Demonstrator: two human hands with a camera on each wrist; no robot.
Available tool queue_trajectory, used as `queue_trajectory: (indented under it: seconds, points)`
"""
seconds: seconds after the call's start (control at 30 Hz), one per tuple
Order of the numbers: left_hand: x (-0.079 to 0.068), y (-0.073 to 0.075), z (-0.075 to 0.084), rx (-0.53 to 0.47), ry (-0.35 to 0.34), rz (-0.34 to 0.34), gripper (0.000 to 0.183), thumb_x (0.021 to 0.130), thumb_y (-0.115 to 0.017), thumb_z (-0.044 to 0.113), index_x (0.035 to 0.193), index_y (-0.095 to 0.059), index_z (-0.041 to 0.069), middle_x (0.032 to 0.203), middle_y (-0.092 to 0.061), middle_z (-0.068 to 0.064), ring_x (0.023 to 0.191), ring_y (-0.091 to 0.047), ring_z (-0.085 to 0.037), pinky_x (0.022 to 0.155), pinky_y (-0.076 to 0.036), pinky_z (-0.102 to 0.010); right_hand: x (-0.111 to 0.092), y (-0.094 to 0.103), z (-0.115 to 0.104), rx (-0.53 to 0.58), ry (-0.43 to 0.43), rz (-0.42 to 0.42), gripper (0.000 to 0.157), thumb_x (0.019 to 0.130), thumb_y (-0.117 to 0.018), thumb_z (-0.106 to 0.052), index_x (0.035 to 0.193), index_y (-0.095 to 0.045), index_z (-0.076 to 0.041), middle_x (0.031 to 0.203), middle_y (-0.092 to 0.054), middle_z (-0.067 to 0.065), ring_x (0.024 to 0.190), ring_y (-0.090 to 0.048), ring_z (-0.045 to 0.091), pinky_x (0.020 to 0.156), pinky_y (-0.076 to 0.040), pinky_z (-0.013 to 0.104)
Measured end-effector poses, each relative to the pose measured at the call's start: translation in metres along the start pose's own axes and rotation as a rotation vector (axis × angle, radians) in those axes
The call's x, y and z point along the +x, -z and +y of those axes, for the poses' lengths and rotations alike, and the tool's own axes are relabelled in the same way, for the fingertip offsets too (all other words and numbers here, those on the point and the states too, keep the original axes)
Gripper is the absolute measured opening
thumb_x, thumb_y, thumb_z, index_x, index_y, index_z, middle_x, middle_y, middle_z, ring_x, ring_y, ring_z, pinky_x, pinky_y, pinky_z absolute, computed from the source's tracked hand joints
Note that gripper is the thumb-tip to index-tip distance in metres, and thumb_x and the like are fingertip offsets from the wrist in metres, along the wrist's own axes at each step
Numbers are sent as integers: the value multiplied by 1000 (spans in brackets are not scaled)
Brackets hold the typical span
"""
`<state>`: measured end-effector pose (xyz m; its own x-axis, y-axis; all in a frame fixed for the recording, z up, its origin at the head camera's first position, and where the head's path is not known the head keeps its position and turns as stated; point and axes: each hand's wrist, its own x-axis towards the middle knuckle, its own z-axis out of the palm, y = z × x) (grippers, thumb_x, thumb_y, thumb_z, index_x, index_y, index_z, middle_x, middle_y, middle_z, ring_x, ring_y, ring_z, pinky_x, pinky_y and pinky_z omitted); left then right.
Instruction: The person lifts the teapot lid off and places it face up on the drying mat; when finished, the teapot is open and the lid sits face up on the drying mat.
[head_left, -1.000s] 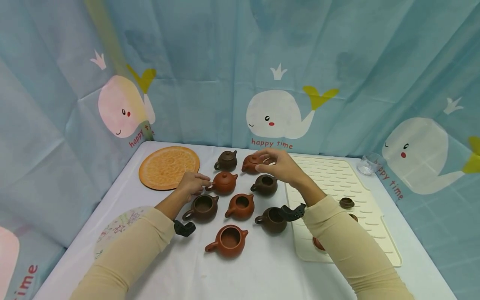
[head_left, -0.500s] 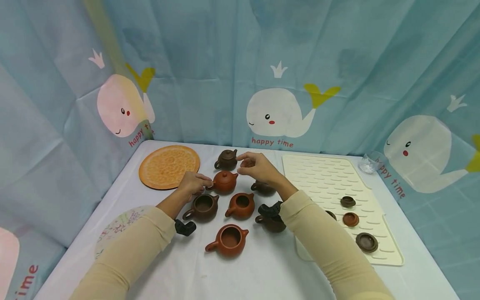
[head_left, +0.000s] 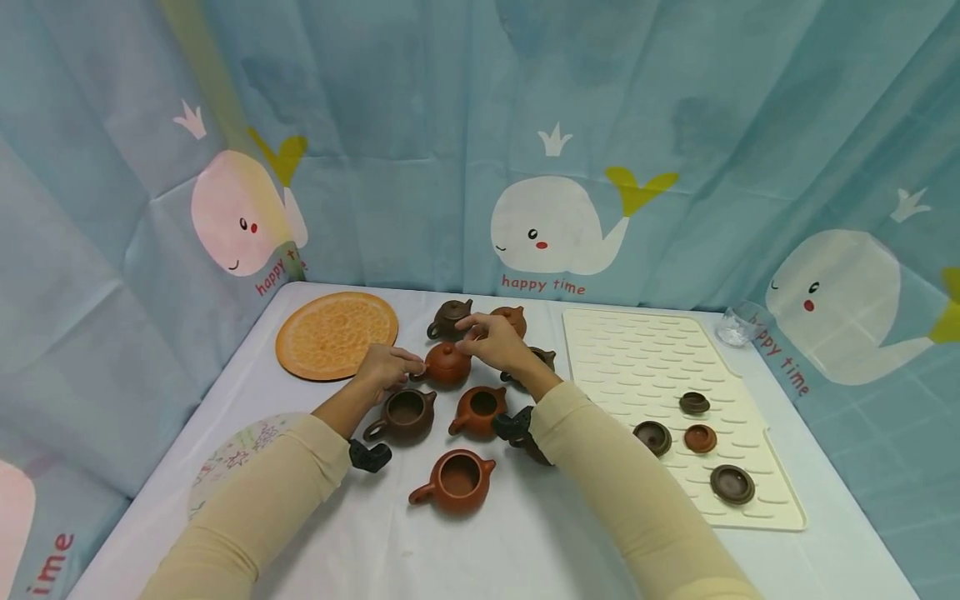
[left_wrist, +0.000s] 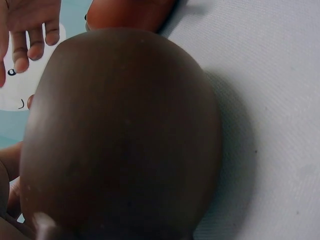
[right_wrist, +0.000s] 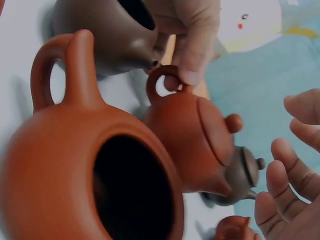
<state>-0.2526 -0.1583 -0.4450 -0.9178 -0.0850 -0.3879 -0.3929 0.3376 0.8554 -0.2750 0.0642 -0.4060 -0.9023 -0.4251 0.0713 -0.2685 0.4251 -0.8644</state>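
In the head view, my left hand pinches the handle of a lidded orange-red teapot. The right wrist view shows finger and thumb on that handle, and the lid with its round knob in place. Beside the lid hovers my right hand, fingers relaxed and apart from the knob in the right wrist view. A lidless brown teapot stands just in front of my left hand and fills much of the left wrist view. An open orange-red teapot is next to it.
Behind are a lidded brown teapot and another lidded red one. An open red teapot stands in front. Several lids, including a red one, lie on the cream mat. An orange round mat lies left.
My right hand has moved left and nearer, from the back red teapot to beside the lidded red teapot. My left hand has stayed at its handle.
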Motion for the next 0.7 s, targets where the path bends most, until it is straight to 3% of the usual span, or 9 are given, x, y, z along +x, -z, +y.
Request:
queue_trajectory:
  seconds: [0.3,0.5,0.7]
  points:
    - [-1,0,2,10,14,2,16,84,-76,16,97,-76,7,97,-69,-6,96,-56,-30,77,-48,-40,6,-19,7,-69,-72,2,36,87,-72,-15,121,-64,-5,86,-60,6,80,-54,20,69,-44,31]
    - [0,-1,3,19,21,6,15,85,-75,16,98,-76,7,98,-69,-6,96,-55,-30,77,-48,-39,11,-26,9,-154,-76,-6,36,87,-73,-16,121,-64,-7,87,-59,6,78,-54,20,66,-45,29]
    - [-1,-1,2,14,37,6,16,85,-74,16,98,-76,7,99,-69,-7,97,-54,-31,80,-47,-42,13,-32,8,-192,-112,-7,28,88,-72,-17,115,-68,-10,90,-59,4,81,-55,19,68,-47,29]
